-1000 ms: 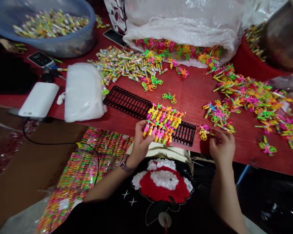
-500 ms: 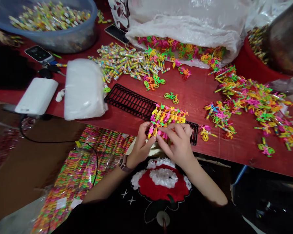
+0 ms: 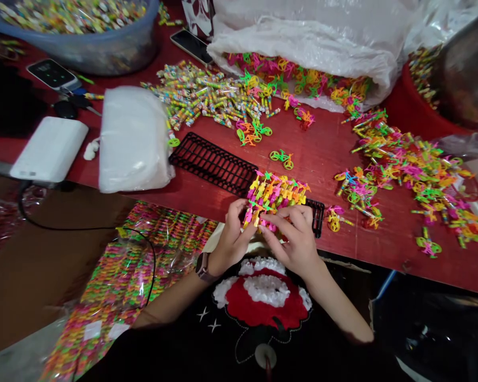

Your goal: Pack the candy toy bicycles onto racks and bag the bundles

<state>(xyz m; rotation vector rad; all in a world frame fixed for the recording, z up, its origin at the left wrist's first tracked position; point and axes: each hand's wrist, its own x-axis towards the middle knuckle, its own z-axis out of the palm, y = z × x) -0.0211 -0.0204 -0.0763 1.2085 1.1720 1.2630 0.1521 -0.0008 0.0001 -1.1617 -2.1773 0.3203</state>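
Observation:
Rows of bright plastic toy pieces (image 3: 278,192) stand close together in the right part of a long black grid rack (image 3: 213,163). At the front left corner of these rows, my left hand (image 3: 235,233) has its thumb and fingers bent around the pieces. My right hand (image 3: 292,239) presses its thumb and forefinger against the front row, close to the left thumb. What exactly sits between the fingertips is partly hidden. Just behind the rack lies a green and yellow toy bicycle (image 3: 281,158). More toy bicycles (image 3: 252,132) lie further back.
Printed candy-like tubes (image 3: 211,95) are heaped behind the rack. A white bag (image 3: 306,48) spills toy bicycles; a mixed pile (image 3: 414,175) spreads right. A plastic-wrapped stack (image 3: 133,140), power bank (image 3: 50,148) and blue basin (image 3: 115,50) occupy the left. Packed toys (image 3: 123,270) lie below.
The view has shifted slightly, so the left-hand items sit further left and higher. Both hands stay at the front left of the rows, with only small finger movements.

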